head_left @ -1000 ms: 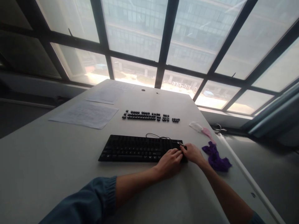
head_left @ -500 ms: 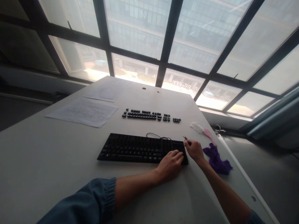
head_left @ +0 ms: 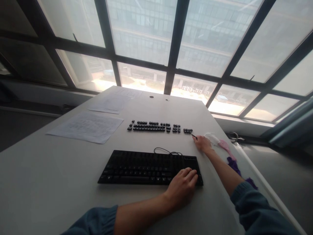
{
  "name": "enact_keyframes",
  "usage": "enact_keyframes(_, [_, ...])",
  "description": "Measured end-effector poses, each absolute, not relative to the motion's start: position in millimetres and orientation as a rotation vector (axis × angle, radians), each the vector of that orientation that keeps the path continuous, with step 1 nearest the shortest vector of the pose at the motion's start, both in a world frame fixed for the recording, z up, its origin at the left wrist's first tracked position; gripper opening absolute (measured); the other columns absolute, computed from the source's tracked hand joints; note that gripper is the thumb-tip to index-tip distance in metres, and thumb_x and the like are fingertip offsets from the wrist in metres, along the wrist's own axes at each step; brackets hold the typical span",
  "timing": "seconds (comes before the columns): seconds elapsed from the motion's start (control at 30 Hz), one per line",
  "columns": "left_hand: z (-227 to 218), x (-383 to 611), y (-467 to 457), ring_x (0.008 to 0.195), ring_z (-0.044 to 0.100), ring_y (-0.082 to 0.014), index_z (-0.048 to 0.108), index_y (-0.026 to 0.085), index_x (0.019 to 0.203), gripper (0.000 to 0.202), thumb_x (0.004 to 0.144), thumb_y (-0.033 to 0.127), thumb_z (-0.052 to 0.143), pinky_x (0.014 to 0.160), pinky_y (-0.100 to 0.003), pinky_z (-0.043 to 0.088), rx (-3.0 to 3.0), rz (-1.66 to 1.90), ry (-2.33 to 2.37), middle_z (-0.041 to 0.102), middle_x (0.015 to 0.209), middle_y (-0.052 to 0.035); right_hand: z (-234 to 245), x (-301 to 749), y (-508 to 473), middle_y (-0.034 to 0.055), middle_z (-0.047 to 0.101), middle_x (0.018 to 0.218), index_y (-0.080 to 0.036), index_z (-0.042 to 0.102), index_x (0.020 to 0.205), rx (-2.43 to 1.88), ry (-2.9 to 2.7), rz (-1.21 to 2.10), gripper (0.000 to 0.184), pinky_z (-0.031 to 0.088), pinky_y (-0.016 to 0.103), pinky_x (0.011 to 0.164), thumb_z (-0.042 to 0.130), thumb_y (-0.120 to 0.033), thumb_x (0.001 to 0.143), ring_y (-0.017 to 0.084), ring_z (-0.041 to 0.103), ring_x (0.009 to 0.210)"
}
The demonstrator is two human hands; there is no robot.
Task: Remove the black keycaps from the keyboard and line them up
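Note:
A black keyboard lies on the white table, with bare dark areas where keys are off its upper rows and right end. My left hand rests on the keyboard's lower right part, fingers laid over it and slightly bent; the thumb is hidden. Beyond it, my right hand is closed round a small slim tool with a dark body; its exact kind is too small to make out. The tool's tip is close to the rightmost group of loose black keycaps. More keycaps lie in rows behind the keyboard.
Printed paper sheets lie on the left of the table. Along the right edge are a white cloth, a pink item and a purple cloth. The keyboard's cable curls behind it. Large windows stand beyond.
My right hand has moved away from the keyboard's right end, forward to the rightmost keycaps, with the tool still in it. My left hand stays on the keyboard. The view has tilted slightly up.

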State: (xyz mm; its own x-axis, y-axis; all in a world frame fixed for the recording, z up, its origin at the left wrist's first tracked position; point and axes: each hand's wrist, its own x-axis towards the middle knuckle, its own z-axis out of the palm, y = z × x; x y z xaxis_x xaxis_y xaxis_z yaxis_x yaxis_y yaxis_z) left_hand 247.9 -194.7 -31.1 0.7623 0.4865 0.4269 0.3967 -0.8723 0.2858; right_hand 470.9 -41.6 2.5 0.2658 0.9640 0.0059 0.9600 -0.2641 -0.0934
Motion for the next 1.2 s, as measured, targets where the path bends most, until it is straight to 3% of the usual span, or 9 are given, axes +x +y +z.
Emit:
enact_keyframes(0.2, [-31.5, 248.3, -194.5, 0.128, 0.047, -0.0260, 0.054, 0.013, 0.133, 0.041, 0.093, 0.020, 0.048, 0.109, -0.037, 0.040, 2.767, 0.704, 0.716, 0.055, 0.141, -0.0110, -2.3, 487.8, -35.5, 0.0248, 0.073, 0.101, -0.010, 0.076, 0.102, -2.422, -1.803, 0.072, 0.060, 0.043, 0.034, 0.080, 0.033, -0.052, 0.101, 0.032, 0.068, 0.098])
enact_keyframes(0.33, [-31.3, 248.4, -194.8, 0.129, 0.047, -0.0263, 0.053, 0.013, 0.134, 0.042, 0.092, 0.018, 0.047, 0.110, -0.038, 0.039, 2.756, 0.689, 0.723, 0.054, 0.142, -0.0108, -9.3, 500.1, -42.8, 0.0247, 0.073, 0.096, -0.008, 0.076, 0.097, -2.359, -1.676, 0.026, 0.057, 0.041, 0.033, 0.075, 0.036, -0.048, 0.102, 0.032, 0.068, 0.093])
enact_keyframes(0.6, [-28.0, 247.5, -194.8, 0.129, 0.046, -0.0266, 0.051, 0.013, 0.137, 0.047, 0.090, 0.019, 0.050, 0.110, -0.039, 0.039, 2.756, 0.667, 0.721, 0.052, 0.143, -0.0110, -22.9, 491.2, -52.5, 0.0116, 0.072, 0.099, -0.016, 0.064, 0.116, -2.170, -1.603, -0.136, 0.034, 0.039, 0.029, 0.075, 0.045, -0.038, 0.099, 0.024, 0.065, 0.092])
enact_keyframes(0.73, [-29.6, 248.1, -194.7, 0.128, 0.045, -0.0256, 0.052, 0.013, 0.136, 0.046, 0.091, 0.019, 0.051, 0.110, -0.038, 0.039, 2.775, 0.685, 0.729, 0.053, 0.142, -0.0098, -24.9, 476.6, -45.6, 0.0071, 0.071, 0.097, -0.020, 0.065, 0.111, -2.130, -1.635, -0.113, 0.031, 0.040, 0.027, 0.071, 0.059, -0.043, 0.091, 0.022, 0.064, 0.087])
enact_keyframes(0.9, [-27.6, 247.5, -195.5, 0.129, 0.045, -0.0249, 0.052, 0.014, 0.136, 0.045, 0.091, 0.020, 0.051, 0.111, -0.038, 0.039, 2.768, 0.684, 0.743, 0.053, 0.143, -0.0089, -24.9, 472.0, -38.5, 0.0086, 0.073, 0.094, -0.020, 0.069, 0.105, -2.245, -1.524, -0.085, 0.024, 0.042, 0.028, 0.071, 0.061, -0.037, 0.090, 0.023, 0.067, 0.084])
enact_keyframes(1.07, [-24.7, 247.3, -195.9, 0.131, 0.043, -0.0259, 0.052, 0.014, 0.136, 0.046, 0.090, 0.018, 0.051, 0.111, -0.038, 0.038, 2.768, 0.683, 0.744, 0.052, 0.143, -0.0094, -26.0, 479.6, -41.3, 0.0159, 0.074, 0.092, -0.016, 0.074, 0.097, -2.325, -1.419, -0.091, 0.034, 0.044, 0.031, 0.074, 0.048, -0.037, 0.097, 0.027, 0.069, 0.087])
enact_keyframes(1.2, [-26.3, 247.9, -195.7, 0.132, 0.042, -0.0269, 0.052, 0.014, 0.136, 0.046, 0.090, 0.018, 0.050, 0.111, -0.038, 0.038, 2.764, 0.684, 0.751, 0.051, 0.143, -0.0103, -27.8, 486.1, -46.4, 0.0182, 0.074, 0.094, -0.014, 0.076, 0.094, -2.330, -1.404, -0.078, 0.035, 0.044, 0.031, 0.073, 0.049, -0.037, 0.096, 0.028, 0.069, 0.088])
